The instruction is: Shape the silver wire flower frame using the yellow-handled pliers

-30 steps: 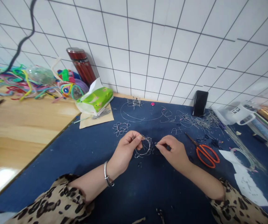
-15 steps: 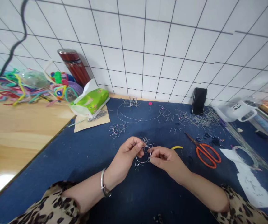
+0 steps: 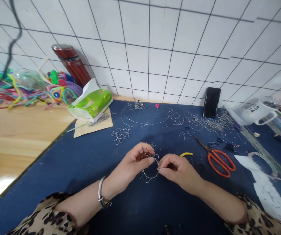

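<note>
Between my hands is a silvery wire ring [image 3: 151, 177] with small loops and pinkish beads along it. My left hand [image 3: 133, 164] pinches its upper left side between thumb and fingers. At the ring's right side, the thumb and forefinger of my right hand [image 3: 179, 169] are closed on the wire. A similar flower-shaped wire piece [image 3: 121, 135] lies farther left on the dark blue mat [image 3: 57, 178]. Some thin wire bits [image 3: 152, 145] show just behind my left fingers. A curved yellow handle [image 3: 186, 154] pokes out beyond my right hand.
Orange-handled scissors [image 3: 221, 163] lie to the right, near loose wires [image 3: 210, 122] and a clear ring [image 3: 262, 164]. A phone [image 3: 211, 102] leans on the tiled wall beside a white mug [image 3: 261, 112]. At left are a tissue pack [image 3: 91, 106], a red flask [image 3: 72, 63] and pipe cleaners [image 3: 14, 89].
The view has shifted slightly. My left thumb has moved to the ring's top, and the ring is turned a little, showing more of its lower loops. My right hand keeps its pinch.
</note>
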Available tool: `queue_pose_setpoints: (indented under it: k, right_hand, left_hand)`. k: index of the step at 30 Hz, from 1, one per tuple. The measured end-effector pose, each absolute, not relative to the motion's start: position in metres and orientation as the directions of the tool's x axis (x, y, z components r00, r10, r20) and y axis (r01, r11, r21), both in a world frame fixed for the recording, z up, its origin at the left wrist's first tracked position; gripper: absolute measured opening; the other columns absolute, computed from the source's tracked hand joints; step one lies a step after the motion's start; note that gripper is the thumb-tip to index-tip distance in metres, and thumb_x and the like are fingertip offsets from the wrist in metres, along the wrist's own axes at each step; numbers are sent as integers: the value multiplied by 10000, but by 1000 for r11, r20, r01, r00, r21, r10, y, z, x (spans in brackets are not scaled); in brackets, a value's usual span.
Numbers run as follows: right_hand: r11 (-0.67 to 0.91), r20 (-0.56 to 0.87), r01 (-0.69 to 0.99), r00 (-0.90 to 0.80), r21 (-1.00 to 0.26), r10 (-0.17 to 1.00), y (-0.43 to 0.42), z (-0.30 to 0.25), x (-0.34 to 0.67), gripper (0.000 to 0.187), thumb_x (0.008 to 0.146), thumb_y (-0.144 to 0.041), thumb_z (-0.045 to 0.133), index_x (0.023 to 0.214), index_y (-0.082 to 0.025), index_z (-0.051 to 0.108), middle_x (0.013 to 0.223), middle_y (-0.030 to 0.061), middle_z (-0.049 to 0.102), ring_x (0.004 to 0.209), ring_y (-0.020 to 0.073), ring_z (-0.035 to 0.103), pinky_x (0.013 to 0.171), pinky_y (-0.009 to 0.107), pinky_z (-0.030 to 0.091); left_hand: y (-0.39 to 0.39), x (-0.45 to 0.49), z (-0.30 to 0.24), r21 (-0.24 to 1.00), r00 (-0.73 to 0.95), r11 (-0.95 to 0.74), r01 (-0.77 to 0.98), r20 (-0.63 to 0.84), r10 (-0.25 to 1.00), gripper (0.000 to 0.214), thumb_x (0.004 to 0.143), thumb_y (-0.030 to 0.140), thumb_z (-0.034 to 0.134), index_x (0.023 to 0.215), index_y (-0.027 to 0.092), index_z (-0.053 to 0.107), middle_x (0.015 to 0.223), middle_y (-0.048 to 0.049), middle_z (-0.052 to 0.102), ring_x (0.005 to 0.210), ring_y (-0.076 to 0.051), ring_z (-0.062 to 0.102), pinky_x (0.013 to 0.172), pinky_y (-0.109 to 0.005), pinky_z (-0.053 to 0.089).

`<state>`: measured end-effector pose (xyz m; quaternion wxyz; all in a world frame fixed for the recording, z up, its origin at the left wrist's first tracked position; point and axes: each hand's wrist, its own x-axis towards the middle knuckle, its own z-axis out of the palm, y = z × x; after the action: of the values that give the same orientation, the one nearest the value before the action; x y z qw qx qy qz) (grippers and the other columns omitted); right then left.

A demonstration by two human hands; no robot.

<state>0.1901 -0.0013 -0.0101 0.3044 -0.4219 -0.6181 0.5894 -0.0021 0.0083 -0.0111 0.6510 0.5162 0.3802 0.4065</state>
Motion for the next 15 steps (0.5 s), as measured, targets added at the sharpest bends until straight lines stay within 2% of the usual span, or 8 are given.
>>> queue_pose_setpoints:
  k: [5, 15]
  right_hand:
    - [-67, -125, 137, -474, -988, 872, -2, -7, 191, 75, 757, -206, 603, 727, -172, 544, 846, 7, 548, 743, 104, 503, 668, 247, 410]
    - [-78, -122, 110, -483, -991, 867, -3, -6, 192, 84, 763, -205, 603, 722, -172, 537, 842, -1, 541, 735, 96, 493, 663, 242, 402]
  left_hand:
    - [10, -3, -11, 982, 490, 155, -110, -82, 868, 116, 828, 115, 534, 929, 171, 530, 833, 1, 536, 706, -100, 472, 663, -244, 398]
    - [9, -3, -6, 989, 481, 102, -109, -37, 876, 172, 810, 66, 524, 937, 174, 485, 879, -8, 562, 704, -98, 496, 645, -245, 404]
